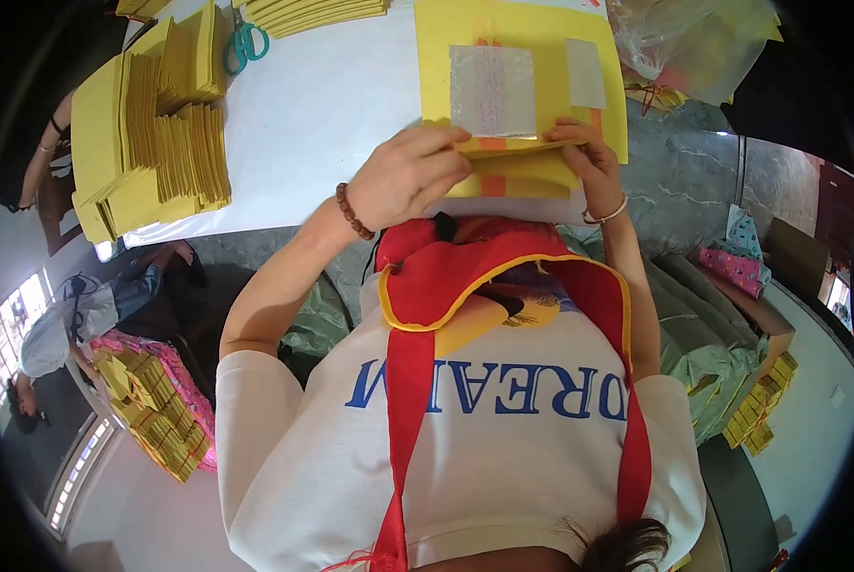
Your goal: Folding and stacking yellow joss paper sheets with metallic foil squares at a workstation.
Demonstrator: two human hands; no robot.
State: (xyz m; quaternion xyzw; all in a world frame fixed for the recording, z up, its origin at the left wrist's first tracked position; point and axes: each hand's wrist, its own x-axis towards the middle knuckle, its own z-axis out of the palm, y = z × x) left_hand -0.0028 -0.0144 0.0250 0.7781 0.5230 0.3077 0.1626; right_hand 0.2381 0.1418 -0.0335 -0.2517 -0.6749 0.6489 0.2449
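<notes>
A yellow paper sheet (522,176) with an orange stripe is partly folded over at the table's near edge. My left hand (422,170) grips the left end of its raised fold, fingers bent over the edge. At the right end of the same fold, my right hand (591,164) pinches the paper between thumb and fingers. Beneath and beyond the fold lies larger yellow paper (437,38). On it are a pale, shiny square panel (492,91) with a faint pinkish band and a smaller pale panel (586,74).
Folded yellow paper stacks (146,114) fill the table's left side. Teal-handled scissors (246,46) lie beside them, with more yellow sheets (313,14) at the far edge. A clear plastic bag (689,43) stands at the far right. Another person's arm (46,157) shows at the left.
</notes>
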